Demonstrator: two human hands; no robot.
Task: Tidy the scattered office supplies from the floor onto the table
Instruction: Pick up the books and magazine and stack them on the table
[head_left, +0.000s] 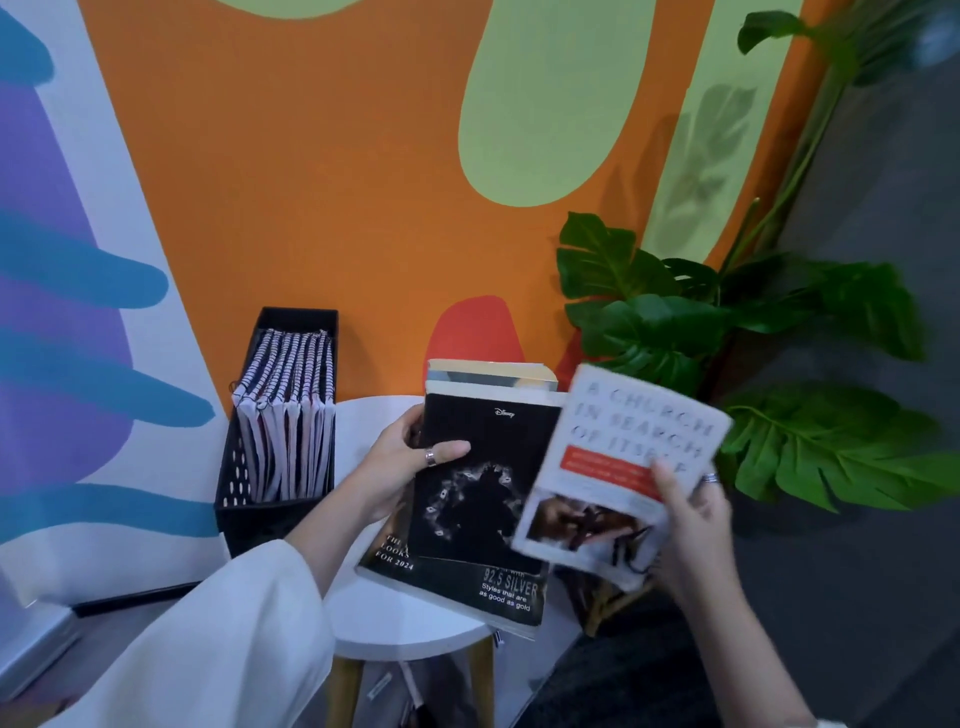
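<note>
Left hand (402, 462): grasps the left edge of the black book, thumb with a ring lying across the cover, other fingers hidden behind; wide white sleeve (218, 639) on the arm.
Right hand (691, 525): grasps the white book at its lower right corner, thumb on the cover, a ring on one finger behind the edge.
Black book (478, 483): dark cover with a small "Disney" word near the top and a pale ring of small figures in the middle; lies tilted on top of the magazine, above the table.
Second book behind (491, 375): only the top edge with pale pages visible, just behind the black book.
Magazine (498, 592): dark cover, white print "92.5 SILVER" and "FOR 2024"; lies under the black book, lower right corner past the table rim.
White book (628, 467): title "A CHURCH IN SEARCH OF ITSELF", an orange band and a photo lower down; blurred, held in the air beside the black book, overlapping its right side.
Table (395, 634): small, round, white top, wooden legs, against the wall.
Black file box (244, 519): stands left of the table, touching the wall, filled with spiral-bound notebooks (288, 410) standing upright.
Plant (675, 322): big green leaves, right of the table.
Wall (322, 156): painted orange with pale green, blue and purple shapes.
</note>
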